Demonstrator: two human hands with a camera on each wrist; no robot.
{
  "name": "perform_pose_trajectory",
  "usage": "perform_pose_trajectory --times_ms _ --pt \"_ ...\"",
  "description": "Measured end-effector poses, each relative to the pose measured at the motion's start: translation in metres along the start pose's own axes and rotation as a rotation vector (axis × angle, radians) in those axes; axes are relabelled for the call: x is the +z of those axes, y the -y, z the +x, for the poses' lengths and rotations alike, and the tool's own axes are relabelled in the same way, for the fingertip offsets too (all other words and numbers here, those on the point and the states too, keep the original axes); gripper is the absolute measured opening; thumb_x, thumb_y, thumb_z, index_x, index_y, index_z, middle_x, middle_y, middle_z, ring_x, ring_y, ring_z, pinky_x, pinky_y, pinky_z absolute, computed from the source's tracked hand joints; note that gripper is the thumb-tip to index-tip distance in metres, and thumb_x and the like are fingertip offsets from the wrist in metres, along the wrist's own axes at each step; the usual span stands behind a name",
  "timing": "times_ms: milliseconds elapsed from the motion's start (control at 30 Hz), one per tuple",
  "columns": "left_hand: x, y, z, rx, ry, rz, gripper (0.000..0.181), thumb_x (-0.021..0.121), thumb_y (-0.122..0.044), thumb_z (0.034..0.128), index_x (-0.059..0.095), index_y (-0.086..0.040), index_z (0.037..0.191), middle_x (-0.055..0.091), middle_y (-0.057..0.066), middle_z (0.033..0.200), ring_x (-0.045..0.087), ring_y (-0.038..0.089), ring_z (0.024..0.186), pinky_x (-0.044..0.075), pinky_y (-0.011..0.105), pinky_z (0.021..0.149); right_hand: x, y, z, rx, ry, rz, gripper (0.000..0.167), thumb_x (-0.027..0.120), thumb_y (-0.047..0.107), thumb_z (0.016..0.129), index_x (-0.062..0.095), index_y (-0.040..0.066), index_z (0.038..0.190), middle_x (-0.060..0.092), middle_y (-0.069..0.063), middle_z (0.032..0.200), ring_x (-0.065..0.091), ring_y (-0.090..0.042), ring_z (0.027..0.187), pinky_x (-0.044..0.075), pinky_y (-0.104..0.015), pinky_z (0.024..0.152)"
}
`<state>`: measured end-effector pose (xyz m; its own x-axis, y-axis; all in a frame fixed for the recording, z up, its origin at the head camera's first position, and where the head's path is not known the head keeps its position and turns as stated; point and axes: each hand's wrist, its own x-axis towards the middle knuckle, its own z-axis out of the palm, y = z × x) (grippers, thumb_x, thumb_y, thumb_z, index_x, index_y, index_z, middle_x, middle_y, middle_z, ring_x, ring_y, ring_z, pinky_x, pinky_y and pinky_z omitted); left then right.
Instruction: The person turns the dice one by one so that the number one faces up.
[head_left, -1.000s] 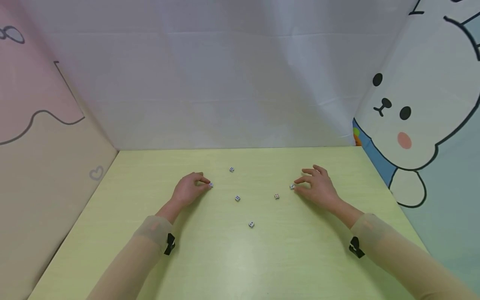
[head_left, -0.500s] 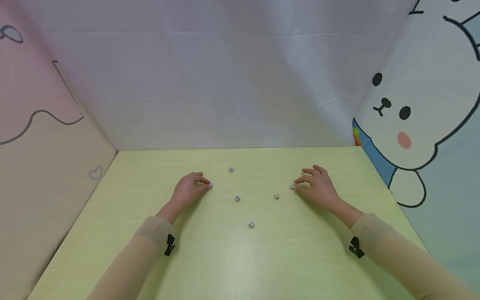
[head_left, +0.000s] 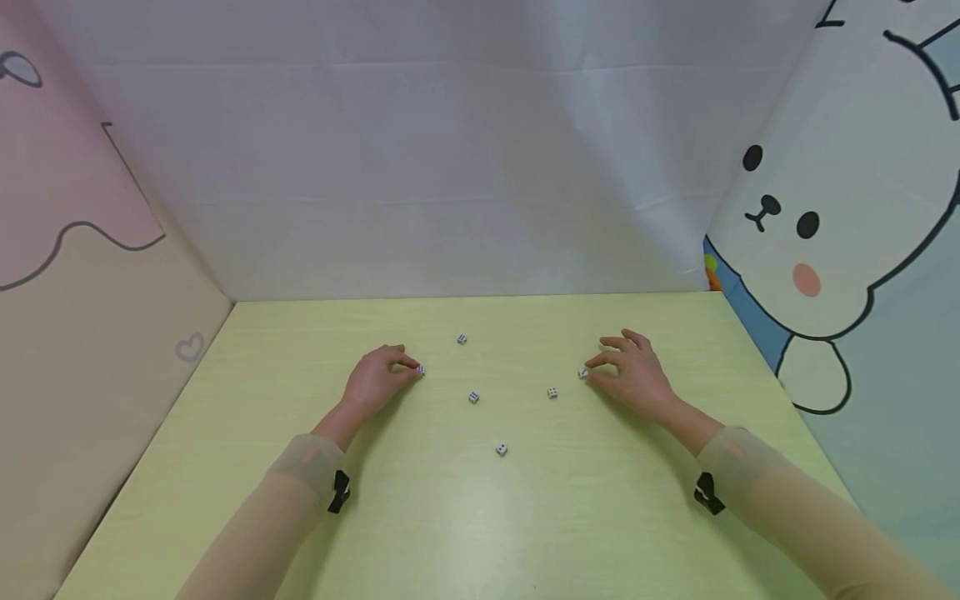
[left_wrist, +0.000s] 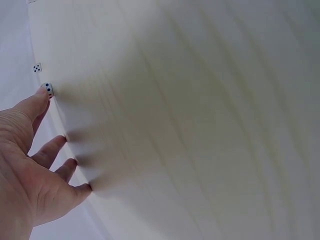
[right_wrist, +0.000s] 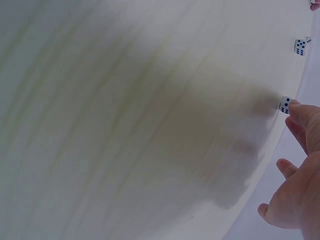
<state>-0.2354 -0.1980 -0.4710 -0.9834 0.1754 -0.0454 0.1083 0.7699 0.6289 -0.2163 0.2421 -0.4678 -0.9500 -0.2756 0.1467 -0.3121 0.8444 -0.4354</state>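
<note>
In the head view, several small white dice with dark dots lie on the pale yellow table. My left hand (head_left: 381,379) pinches one die (head_left: 422,370) between thumb and forefinger at the left; in the left wrist view this die (left_wrist: 48,90) shows beyond the thumb tip. At the right, my right hand (head_left: 633,375) holds another die (head_left: 582,373) at the tips of thumb and forefinger, its other fingers spread apart. The right wrist view shows that die (right_wrist: 285,104) against the thumb, low at the tabletop.
Between the hands lie a far die (head_left: 462,339), a middle die (head_left: 473,397), a right die (head_left: 552,392) and a near die (head_left: 502,450). The table (head_left: 420,517) meets a white cloth wall (head_left: 450,167) at the back. Printed panels stand at both sides.
My right hand has shifted very slightly left against its die. The left hand and the dice on the table keep their places.
</note>
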Motion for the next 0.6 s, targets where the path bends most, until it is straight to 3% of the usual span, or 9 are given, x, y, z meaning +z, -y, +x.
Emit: perform_pose_trajectory --times_ms 600 --pt "-0.0006 -0.0023 -0.0013 0.005 -0.008 0.016 0.020 0.075 -0.024 0.0960 0.079 -0.010 0.109 0.051 0.020 0.150 0.032 0.045 0.148 0.024 0.061 0.120 -0.0002 -0.0024 0.0103 -0.026 0.019 -0.065 0.015 0.081 0.024 0.089 0.083 0.013 0.098 0.061 -0.025 0.137 0.032 -0.052 0.141 0.019 -0.065 0.119"
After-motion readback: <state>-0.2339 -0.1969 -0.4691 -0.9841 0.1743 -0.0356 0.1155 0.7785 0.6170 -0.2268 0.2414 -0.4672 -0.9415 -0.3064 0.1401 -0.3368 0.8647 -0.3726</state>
